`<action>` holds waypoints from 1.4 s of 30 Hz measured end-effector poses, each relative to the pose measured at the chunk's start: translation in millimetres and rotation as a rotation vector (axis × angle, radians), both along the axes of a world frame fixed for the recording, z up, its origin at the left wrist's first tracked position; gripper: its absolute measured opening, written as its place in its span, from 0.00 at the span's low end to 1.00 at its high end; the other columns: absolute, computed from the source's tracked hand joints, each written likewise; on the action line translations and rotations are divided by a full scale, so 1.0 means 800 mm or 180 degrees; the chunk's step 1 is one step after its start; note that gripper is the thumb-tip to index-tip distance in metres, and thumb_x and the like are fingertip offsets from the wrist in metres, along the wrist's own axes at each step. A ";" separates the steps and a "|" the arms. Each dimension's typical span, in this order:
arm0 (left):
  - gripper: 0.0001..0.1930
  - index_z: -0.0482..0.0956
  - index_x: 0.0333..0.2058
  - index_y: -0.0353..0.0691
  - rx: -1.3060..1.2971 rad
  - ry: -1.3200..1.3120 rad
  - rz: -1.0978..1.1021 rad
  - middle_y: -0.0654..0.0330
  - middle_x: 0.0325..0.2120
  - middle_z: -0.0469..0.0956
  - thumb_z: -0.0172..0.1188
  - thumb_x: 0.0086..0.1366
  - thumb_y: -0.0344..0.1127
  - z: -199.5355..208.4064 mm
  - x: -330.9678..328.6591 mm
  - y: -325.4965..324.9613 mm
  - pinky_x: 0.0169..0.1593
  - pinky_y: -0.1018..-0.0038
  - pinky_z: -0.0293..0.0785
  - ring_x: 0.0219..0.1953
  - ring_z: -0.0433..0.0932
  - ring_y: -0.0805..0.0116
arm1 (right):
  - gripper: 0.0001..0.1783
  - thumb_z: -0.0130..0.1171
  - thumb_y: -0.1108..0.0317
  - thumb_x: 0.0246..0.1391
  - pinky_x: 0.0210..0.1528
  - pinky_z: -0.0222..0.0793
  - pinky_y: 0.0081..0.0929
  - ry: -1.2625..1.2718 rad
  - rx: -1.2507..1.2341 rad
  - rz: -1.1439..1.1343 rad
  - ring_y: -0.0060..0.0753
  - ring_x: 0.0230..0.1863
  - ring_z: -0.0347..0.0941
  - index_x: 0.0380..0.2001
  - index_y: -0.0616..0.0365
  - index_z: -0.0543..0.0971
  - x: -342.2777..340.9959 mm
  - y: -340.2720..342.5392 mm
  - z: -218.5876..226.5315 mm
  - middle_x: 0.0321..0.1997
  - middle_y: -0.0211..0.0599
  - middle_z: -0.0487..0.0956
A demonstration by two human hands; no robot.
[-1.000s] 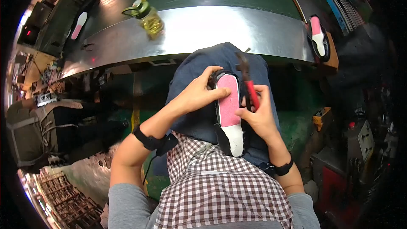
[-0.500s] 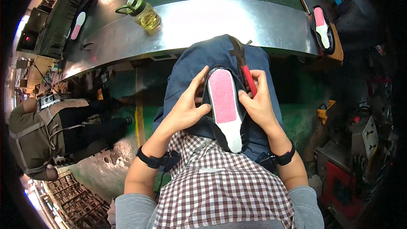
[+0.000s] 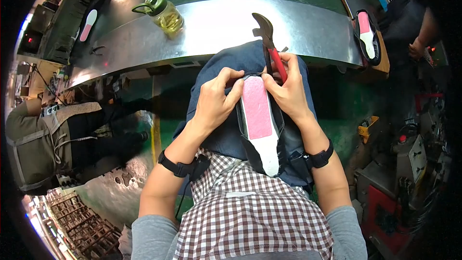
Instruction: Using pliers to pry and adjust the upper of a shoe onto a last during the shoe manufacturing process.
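Note:
A black shoe upper lies sole-up across my lap, with a pink and white insole facing me. My left hand is closed at the far end of the shoe, thumb and fingertips pinching the edge of the black upper. Close beside it, my right hand presses its thumb on the same end. A pair of lasting pliers with red handles is held in that right hand. Their dark jaws point away from me, clear of the shoe. The upper's edge is partly hidden under my fingers.
A metal-edged bench spans the far side, bearing a green-lidded bottle. Another black shoe sits at its right end, a loose insole at its left. A co-worker is at left; another person's hand shows at far right.
Both hands have moved to the far end of the shoe; the left now pinches the upper's edge there. The pliers have shifted farther away from me. A person's arm has appeared at far right.

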State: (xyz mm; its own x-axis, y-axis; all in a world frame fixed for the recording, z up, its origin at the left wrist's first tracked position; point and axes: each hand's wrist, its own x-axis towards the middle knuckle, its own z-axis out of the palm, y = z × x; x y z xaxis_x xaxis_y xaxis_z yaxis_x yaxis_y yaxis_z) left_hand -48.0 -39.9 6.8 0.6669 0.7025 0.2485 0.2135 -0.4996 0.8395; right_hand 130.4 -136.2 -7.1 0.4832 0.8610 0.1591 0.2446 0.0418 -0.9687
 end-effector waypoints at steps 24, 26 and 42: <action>0.03 0.76 0.37 0.31 0.0412 -0.0592 0.0269 0.49 0.36 0.86 0.61 0.66 0.24 0.007 0.008 -0.023 0.36 0.70 0.82 0.35 0.87 0.56 | 0.14 0.68 0.73 0.57 0.39 0.73 0.20 0.1345 -0.0466 -0.0074 0.21 0.40 0.76 0.36 0.55 0.69 -0.005 -0.065 0.048 0.33 0.26 0.73; 0.04 0.77 0.38 0.32 0.0344 -0.0519 0.0131 0.49 0.36 0.86 0.61 0.66 0.25 0.007 0.008 -0.018 0.37 0.70 0.82 0.35 0.87 0.56 | 0.13 0.65 0.75 0.57 0.45 0.78 0.26 0.1914 -0.0426 0.0125 0.29 0.48 0.78 0.37 0.56 0.69 0.003 -0.093 0.065 0.39 0.30 0.73; 0.04 0.75 0.35 0.37 0.1072 -0.0234 0.0080 0.52 0.23 0.80 0.62 0.65 0.27 0.013 0.020 -0.011 0.30 0.64 0.78 0.26 0.83 0.54 | 0.22 0.53 0.81 0.47 0.63 0.72 0.52 0.2623 -0.1563 0.1133 0.57 0.68 0.69 0.49 0.63 0.71 -0.010 -0.152 0.138 0.67 0.62 0.67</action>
State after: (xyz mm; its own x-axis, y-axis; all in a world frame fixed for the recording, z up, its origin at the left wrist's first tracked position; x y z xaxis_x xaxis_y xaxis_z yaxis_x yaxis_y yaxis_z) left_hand -32.1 -48.5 16.9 0.6221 0.5888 0.5161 0.1743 -0.7467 0.6419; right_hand 122.1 -257.8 103.0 -0.0135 0.8565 -0.5159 -0.4545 -0.4648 -0.7599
